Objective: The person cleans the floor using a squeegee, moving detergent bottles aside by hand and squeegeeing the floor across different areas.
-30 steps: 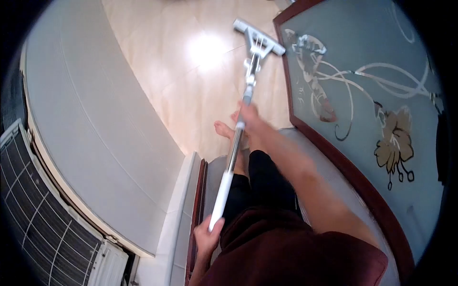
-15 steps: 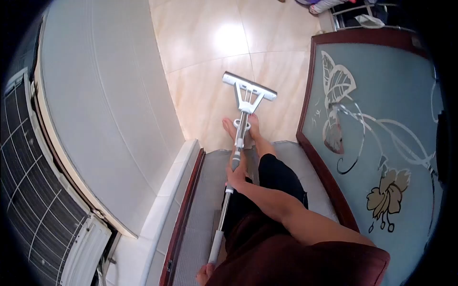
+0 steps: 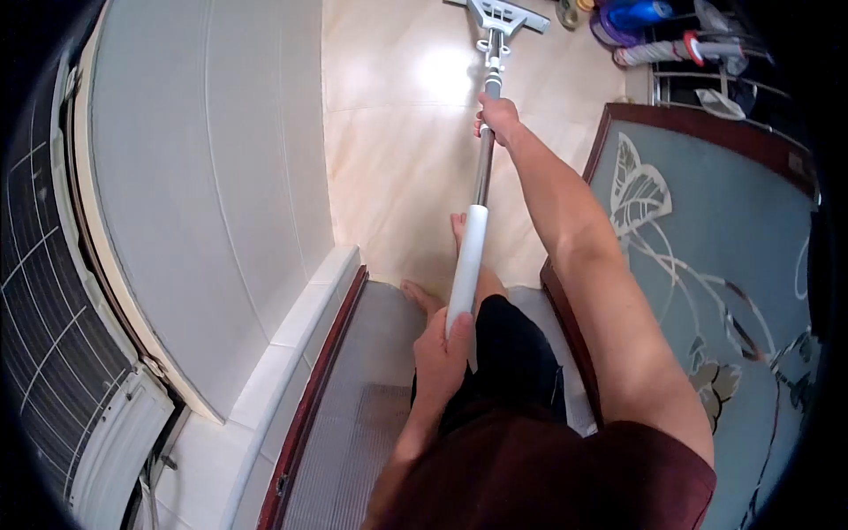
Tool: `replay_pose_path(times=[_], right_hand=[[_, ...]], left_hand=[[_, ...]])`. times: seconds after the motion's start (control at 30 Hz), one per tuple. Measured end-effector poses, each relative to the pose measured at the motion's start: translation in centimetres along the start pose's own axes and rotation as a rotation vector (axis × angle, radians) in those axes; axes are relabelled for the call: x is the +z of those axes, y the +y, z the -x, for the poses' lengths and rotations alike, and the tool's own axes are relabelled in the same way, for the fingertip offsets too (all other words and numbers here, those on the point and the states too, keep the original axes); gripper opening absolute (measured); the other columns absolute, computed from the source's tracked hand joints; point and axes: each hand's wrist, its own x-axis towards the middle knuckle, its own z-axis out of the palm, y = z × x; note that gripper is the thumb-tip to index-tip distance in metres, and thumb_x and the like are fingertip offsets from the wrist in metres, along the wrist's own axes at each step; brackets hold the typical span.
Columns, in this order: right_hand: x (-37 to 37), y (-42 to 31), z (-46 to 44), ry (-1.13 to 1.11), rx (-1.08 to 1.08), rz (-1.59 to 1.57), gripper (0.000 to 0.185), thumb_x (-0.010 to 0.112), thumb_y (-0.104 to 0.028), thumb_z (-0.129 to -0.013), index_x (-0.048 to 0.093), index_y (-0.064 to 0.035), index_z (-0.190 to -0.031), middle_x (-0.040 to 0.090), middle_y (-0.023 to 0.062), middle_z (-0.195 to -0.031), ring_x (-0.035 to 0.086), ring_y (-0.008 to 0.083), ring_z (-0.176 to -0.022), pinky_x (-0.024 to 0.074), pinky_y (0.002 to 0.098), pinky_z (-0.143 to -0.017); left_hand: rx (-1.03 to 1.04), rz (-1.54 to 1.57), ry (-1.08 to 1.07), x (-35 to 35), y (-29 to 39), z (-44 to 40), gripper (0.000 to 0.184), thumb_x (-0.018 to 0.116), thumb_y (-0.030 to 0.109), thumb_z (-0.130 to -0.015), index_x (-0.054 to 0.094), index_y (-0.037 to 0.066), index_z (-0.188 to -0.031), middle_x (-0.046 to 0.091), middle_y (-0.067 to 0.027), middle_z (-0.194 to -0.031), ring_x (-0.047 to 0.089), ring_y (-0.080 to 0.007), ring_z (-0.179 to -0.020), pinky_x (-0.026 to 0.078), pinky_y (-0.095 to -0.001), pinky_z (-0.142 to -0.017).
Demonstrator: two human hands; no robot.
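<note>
A mop (image 3: 485,168) with a metal pole, a white grip and a wide white head stretches away from my body over the tiled floor. My left hand (image 3: 441,352) is wrapped round the lower end of the white grip, close to my thighs. Farther up, my right hand (image 3: 499,118) grips the pole just below its grey collar, with the arm stretched forward. The mop head (image 3: 511,15) is at the top edge of the view, partly cut off. Its underside is hidden.
A dark red-framed frosted glass door (image 3: 570,146) with flower patterns stands at right. At left are a pale panel (image 3: 203,194), a white tiled ledge (image 3: 287,331) and a wire-covered grille (image 3: 53,291). Bottles and a metal rack (image 3: 698,71) sit at the upper right.
Both hands and the mop have moved forward, the mop head sliding away from my feet toward the top edge. One foot has stepped back and left. The view has shifted slightly.
</note>
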Motion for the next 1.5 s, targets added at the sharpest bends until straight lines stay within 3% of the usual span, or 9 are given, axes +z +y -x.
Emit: replay_pose_path(times=[0.2,0.43,0.5,0.73,0.77,0.8,0.93,1.1,1.5], right_hand=[[3.0,14.0,6.7,-0.298,0.018,-0.131,0.028,0.048,-0.027,-0.091,0.052,-0.0033,-0.078,0.052,0.0099,-0.061,0.054,0.0254,-0.047,0.0511,0.0399,-0.046],[3.2,35.1,35.1,-0.304,0.174,0.172,0.045,0.056,-0.019,-0.085,0.037,-0.0004,-0.121,0.051,0.0118,-0.072,0.055,0.0206,-0.051,0.0487,0.0354,-0.042],[3.9,34.9,37.3,-0.366,0.54,0.103,0.046,0.056,-0.017,-0.084,0.035,0.0004,-0.122,0.049,0.0118,-0.07,0.054,0.0204,-0.05,0.0492,0.0357,-0.042],[9.2,23.6,21.2,-0.147,0.062,0.593,0.057,0.056,-0.045,-0.084,0.05,0.0029,-0.114,0.059,0.0254,-0.107,0.057,0.0387,-0.105,0.0445,0.0464,-0.089],[9.8,21.3,15.7,-0.376,0.085,0.442,0.048,0.047,-0.043,-0.089,0.059,0.0017,-0.079,0.058,0.0127,-0.056,0.061,0.0273,-0.054,0.0481,0.0403,-0.053],[11.4,17.7,11.4,-0.243,-0.074,0.56,0.05,0.049,-0.045,-0.088,0.054,0.0021,-0.105,0.064,0.0191,-0.088,0.065,0.0328,-0.082,0.0498,0.0457,-0.075],[15.3,1.9,4.2,-0.136,-0.111,0.235,0.036,0.052,-0.03,-0.089,0.054,0.0051,-0.083,0.059,0.014,-0.066,0.063,0.0226,-0.061,0.0529,0.0383,-0.05],[15.1,11.0,0.5,-0.431,-0.136,0.179,0.032,0.053,-0.03,-0.088,0.059,0.0012,-0.08,0.059,0.0134,-0.076,0.057,0.0186,-0.059,0.0496,0.0352,-0.046],[7.4,33.5,39.6,-0.4,0.517,0.387,0.033,0.056,-0.028,-0.087,0.052,0.0033,-0.099,0.063,0.0182,-0.084,0.065,0.0288,-0.07,0.0516,0.042,-0.057]], left_hand=[[-0.418,0.041,-0.017,-5.5,-8.0,7.6,0.033,0.048,0.03,-0.094,0.061,0.0,-0.1,0.055,-0.0061,-0.069,0.052,-0.0155,-0.063,0.043,-0.0317,-0.056],[-1.042,-0.107,0.122,-11.5,-15.1,28.1,0.033,0.048,0.029,-0.094,0.058,0.0,-0.109,0.058,-0.0112,-0.083,0.055,-0.0195,-0.072,0.045,-0.0321,-0.061],[-1.064,-0.154,0.163,-11.2,-15.3,29.5,0.033,0.047,0.029,-0.094,0.058,0.0,-0.108,0.059,-0.0128,-0.084,0.056,-0.0211,-0.073,0.046,-0.033,-0.062],[-0.907,-0.325,0.197,-7.9,-15.5,16.4,0.033,0.046,0.028,-0.095,0.058,-0.001,-0.106,0.062,-0.0185,-0.086,0.061,-0.0268,-0.078,0.048,-0.0361,-0.066],[-0.818,-0.266,0.206,-7.5,-14.6,12.9,0.034,0.045,0.028,-0.095,0.058,-0.001,-0.105,0.062,-0.0193,-0.087,0.062,-0.0276,-0.078,0.049,-0.0365,-0.067],[-0.489,0.177,0.229,-7.4,-14.2,9.8,0.033,0.046,0.027,-0.095,0.06,-0.002,-0.088,0.057,-0.0126,-0.069,0.056,-0.0188,-0.065,0.045,-0.0316,-0.059],[-0.095,0.219,0.186,-6.2,-4.8,-1.5,0.03,0.049,0.026,-0.094,0.059,-0.002,-0.096,0.053,-0.0056,-0.065,0.05,-0.0126,-0.06,0.043,-0.029,-0.057],[-0.064,0.037,0.193,-8.5,-8.9,3.1,0.026,0.053,0.023,-0.092,0.06,-0.002,-0.101,0.056,-0.0031,-0.069,0.05,-0.0098,-0.062,0.043,-0.0268,-0.057],[-1.024,0.109,0.306,-11.1,-19.6,31.1,0.034,0.048,0.03,-0.093,0.058,0.002,-0.077,0.051,-0.004,-0.065,0.049,-0.012,-0.063,0.04,-0.0308,-0.058]])
